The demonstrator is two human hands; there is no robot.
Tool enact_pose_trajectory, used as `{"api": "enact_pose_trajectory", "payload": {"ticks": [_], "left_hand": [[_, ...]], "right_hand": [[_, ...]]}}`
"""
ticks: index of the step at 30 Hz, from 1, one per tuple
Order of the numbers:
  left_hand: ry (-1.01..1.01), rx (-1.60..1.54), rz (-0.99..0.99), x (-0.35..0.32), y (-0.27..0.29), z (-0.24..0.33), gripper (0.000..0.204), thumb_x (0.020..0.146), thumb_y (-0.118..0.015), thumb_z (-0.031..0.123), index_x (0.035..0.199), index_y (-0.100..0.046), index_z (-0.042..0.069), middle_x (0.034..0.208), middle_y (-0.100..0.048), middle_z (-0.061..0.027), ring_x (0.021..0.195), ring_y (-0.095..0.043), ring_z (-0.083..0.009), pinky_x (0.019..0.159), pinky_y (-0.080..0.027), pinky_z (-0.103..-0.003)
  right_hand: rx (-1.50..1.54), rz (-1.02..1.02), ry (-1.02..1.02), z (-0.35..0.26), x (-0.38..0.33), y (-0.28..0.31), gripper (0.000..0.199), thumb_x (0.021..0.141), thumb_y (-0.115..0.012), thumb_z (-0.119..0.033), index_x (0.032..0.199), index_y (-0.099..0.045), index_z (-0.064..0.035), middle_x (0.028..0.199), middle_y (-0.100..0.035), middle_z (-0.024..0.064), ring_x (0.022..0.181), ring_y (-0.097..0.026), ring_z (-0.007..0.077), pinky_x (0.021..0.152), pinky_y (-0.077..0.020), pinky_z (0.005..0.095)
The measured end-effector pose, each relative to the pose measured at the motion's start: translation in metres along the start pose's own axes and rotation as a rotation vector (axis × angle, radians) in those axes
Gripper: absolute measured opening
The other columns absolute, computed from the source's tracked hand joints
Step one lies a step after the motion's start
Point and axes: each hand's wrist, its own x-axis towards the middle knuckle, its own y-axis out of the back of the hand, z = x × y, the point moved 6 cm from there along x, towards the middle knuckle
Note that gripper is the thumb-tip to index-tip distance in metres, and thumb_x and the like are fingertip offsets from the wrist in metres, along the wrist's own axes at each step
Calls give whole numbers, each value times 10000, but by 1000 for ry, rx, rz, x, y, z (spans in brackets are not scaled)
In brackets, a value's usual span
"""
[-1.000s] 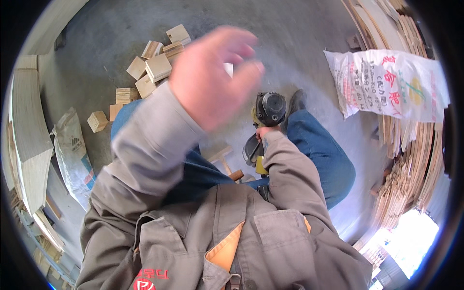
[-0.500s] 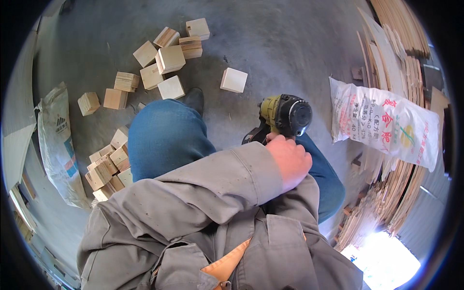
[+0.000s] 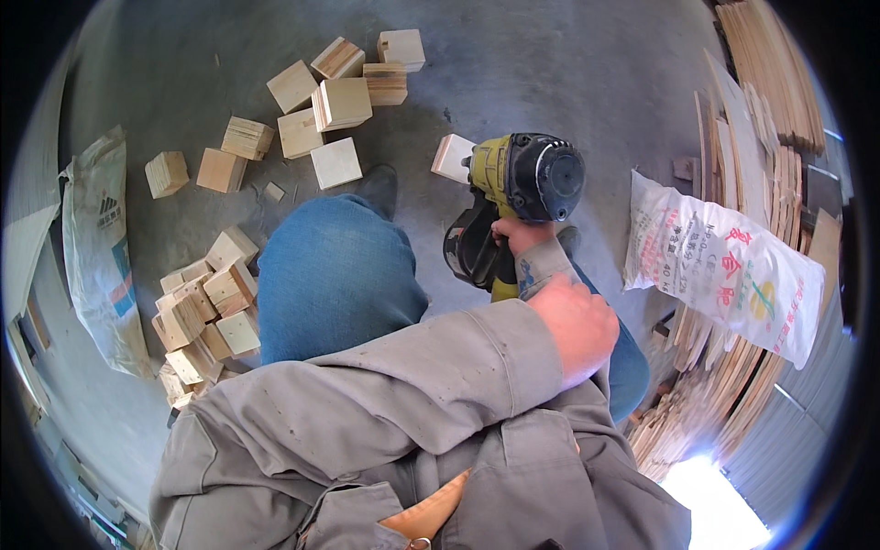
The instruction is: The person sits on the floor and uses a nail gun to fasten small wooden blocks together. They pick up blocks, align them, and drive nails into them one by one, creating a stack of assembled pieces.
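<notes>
A yellow and black nail gun (image 3: 522, 179) with a round black magazine is held in my right hand (image 3: 524, 235), fingers wrapped about its grip. My left arm reaches across my body, and my left hand (image 3: 576, 323) lies closed on the grey right sleeve (image 3: 544, 266) just behind the wrist; its fingertips are partly hidden. Beyond the tool's nose sits a single pale wooden block (image 3: 451, 158), partly covered by the tool. More wooden blocks (image 3: 344, 103) lie loosely grouped on the floor ahead of my left knee.
A heap of nailed wooden blocks (image 3: 206, 312) is beside my left knee. At far left lies a white woven sack (image 3: 105, 247). Another printed white sack (image 3: 724, 266) rests on stacked wood strips (image 3: 715, 394) to the right. Grey concrete floor (image 3: 513, 64) extends ahead.
The nail gun has risen away from me, bringing my right hand and cuff into sight. My left hand has shifted slightly right and nearer me. The view has turned a little.
</notes>
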Motion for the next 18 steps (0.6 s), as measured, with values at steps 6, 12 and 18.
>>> {"api": "enact_pose_trajectory", "payload": {"ticks": [6, 12, 18], "left_hand": [[25, 0, -5, 2, 9, 0, 192, 808, -622, 169, 938, -635, 29, 820, -644, -83, 818, -656, -249, 695, -462, -401], [45, 7, 52, -4, 17, -4, 206, 797, -631, 178, 938, -642, 28, 804, -639, -75, 778, -647, -237, 656, -441, -395], [11, -38, -20, -8, 19, 1, 224, 800, -625, 173, 965, -641, 22, 845, -646, -96, 803, -647, -246, 675, -446, -404]], "right_hand": [[53, 11, -125, -15, 0, -10, 89, 737, -732, 5, 789, -670, 42, 724, -699, 120, 612, -682, 229, 560, -549, 355], [-17, -31, 24, -15, 18, -11, 97, 737, -730, -22, 774, -665, 39, 710, -692, 117, 610, -677, 225, 561, -549, 359], [204, -202, -179, 20, 43, -7, 141, 727, -724, -140, 778, -707, -10, 709, -695, 69, 620, -673, 171, 577, -526, 317]]}}
